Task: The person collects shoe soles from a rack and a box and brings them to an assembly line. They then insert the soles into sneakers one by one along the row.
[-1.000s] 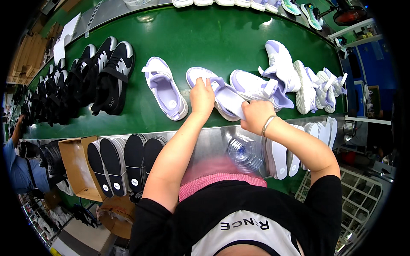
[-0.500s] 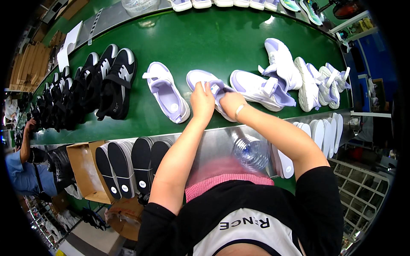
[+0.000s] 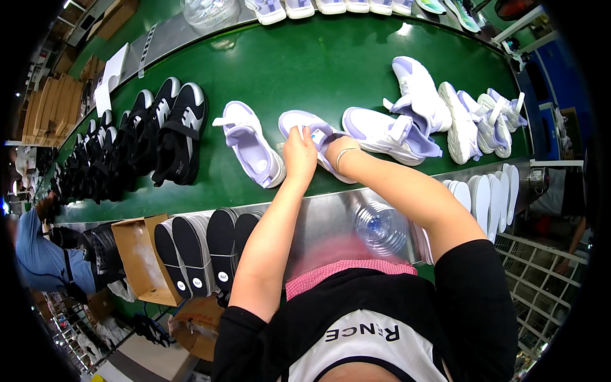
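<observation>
At the centre of the frame, on the green conveyor belt [image 3: 331,70], a white and lilac shoe [image 3: 309,130] lies between its neighbours. The left hand [image 3: 299,153] is clenched on the shoe's opening, pinching the tongue. The right hand [image 3: 332,151] is pushed inside it, its grip hidden, so I cannot tell how it closes. Just left sits another lilac shoe [image 3: 251,145], further left black shoes [image 3: 178,130]. Along the lower steel worktop [image 3: 324,207] stand black insoles [image 3: 203,251], a clear bottle [image 3: 380,226] and white insoles [image 3: 487,197].
</observation>
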### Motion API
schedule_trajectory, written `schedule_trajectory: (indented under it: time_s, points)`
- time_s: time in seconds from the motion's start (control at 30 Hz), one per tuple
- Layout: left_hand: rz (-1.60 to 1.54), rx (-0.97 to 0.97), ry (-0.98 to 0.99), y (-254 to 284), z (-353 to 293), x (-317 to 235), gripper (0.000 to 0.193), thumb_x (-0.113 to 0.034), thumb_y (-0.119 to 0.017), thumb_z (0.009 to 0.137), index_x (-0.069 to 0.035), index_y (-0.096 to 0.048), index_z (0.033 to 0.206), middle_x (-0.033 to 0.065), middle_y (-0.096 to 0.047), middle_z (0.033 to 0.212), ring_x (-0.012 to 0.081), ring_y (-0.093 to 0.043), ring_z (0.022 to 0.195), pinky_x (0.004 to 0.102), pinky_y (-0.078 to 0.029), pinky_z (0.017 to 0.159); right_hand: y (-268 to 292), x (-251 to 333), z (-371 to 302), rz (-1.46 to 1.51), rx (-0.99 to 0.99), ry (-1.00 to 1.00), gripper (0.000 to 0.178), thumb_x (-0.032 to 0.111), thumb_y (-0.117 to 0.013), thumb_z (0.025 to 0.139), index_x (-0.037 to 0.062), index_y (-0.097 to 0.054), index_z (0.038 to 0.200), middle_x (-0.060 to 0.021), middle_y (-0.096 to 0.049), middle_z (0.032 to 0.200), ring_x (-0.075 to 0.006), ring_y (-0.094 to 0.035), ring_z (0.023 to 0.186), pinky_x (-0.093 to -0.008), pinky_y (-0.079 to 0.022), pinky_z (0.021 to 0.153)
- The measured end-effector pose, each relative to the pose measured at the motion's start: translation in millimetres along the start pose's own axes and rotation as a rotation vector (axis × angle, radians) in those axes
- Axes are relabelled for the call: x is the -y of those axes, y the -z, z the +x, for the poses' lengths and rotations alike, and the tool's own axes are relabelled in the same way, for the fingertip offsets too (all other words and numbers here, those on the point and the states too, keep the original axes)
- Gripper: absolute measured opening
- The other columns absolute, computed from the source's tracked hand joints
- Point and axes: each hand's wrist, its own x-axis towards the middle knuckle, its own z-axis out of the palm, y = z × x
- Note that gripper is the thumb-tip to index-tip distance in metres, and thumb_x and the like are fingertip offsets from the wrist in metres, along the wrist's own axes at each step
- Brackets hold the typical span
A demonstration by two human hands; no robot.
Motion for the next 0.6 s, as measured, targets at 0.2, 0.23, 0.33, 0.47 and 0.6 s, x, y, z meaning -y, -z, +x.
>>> schedule_trajectory:
  time_s: [0.2, 0.23, 0.33, 0.47, 0.6]
  points:
    - [0.020, -0.077, 0.005, 2.9, -1.9, 5.1, 0.022, -0.019, -0.045, 0.083, 0.003, -0.048, 0.086, 0.0248, -0.055, 0.068, 0.0424, -0.053, 0.065, 0.0475, -0.040, 0.056, 13.1, 0.0, -36.8, -0.054, 0.179, 0.154, 0.027, 0.014, -0.051, 0.070, 0.0067, -0.062, 0.094, -0.0109, -0.060, 0.097, -0.0216, -0.056, 0.093, -0.0407, -0.036, 0.085]
    - [0.030, -0.083, 0.005, 2.4, -3.2, 2.0, 0.021, -0.018, -0.044, 0.083, 0.003, -0.047, 0.083, 0.0245, -0.055, 0.066, 0.0422, -0.052, 0.064, 0.0473, -0.040, 0.055, 10.9, -0.7, -45.2, -0.027, 0.200, 0.174, 0.026, 0.013, -0.051, 0.067, 0.0061, -0.062, 0.090, -0.0116, -0.061, 0.093, -0.0225, -0.057, 0.089, -0.0437, -0.033, 0.086]
    - [0.047, -0.081, -0.010, -4.7, 0.4, -6.3, 0.022, -0.018, -0.044, 0.084, 0.003, -0.046, 0.079, 0.0239, -0.054, 0.064, 0.0421, -0.052, 0.062, 0.0469, -0.039, 0.054, -9.2, -13.1, -34.5, -0.052, 0.203, 0.172, 0.027, 0.015, -0.052, 0.067, 0.0074, -0.062, 0.091, -0.0101, -0.061, 0.093, -0.0217, -0.056, 0.092, -0.0454, -0.027, 0.090]
    - [0.042, -0.076, -0.046, -0.9, -0.3, -1.5, 0.022, -0.019, -0.044, 0.084, 0.003, -0.046, 0.080, 0.0237, -0.054, 0.064, 0.0421, -0.052, 0.062, 0.0468, -0.039, 0.053, -12.0, -12.9, -36.9, -0.021, 0.198, 0.184, 0.029, 0.015, -0.051, 0.068, 0.0080, -0.062, 0.094, -0.0101, -0.060, 0.098, -0.0212, -0.054, 0.097, -0.0455, -0.026, 0.092]
    - [0.064, -0.034, -0.033, 4.0, -6.3, -12.4, 0.021, -0.017, -0.044, 0.083, 0.003, -0.047, 0.084, 0.0231, -0.054, 0.064, 0.0416, -0.052, 0.062, 0.0464, -0.039, 0.054, -19.1, -13.1, -35.3, 0.018, 0.088, 0.163, 0.031, 0.015, -0.050, 0.069, 0.0096, -0.058, 0.099, -0.0109, -0.061, 0.092, -0.0232, -0.056, 0.091, -0.0453, -0.028, 0.089]
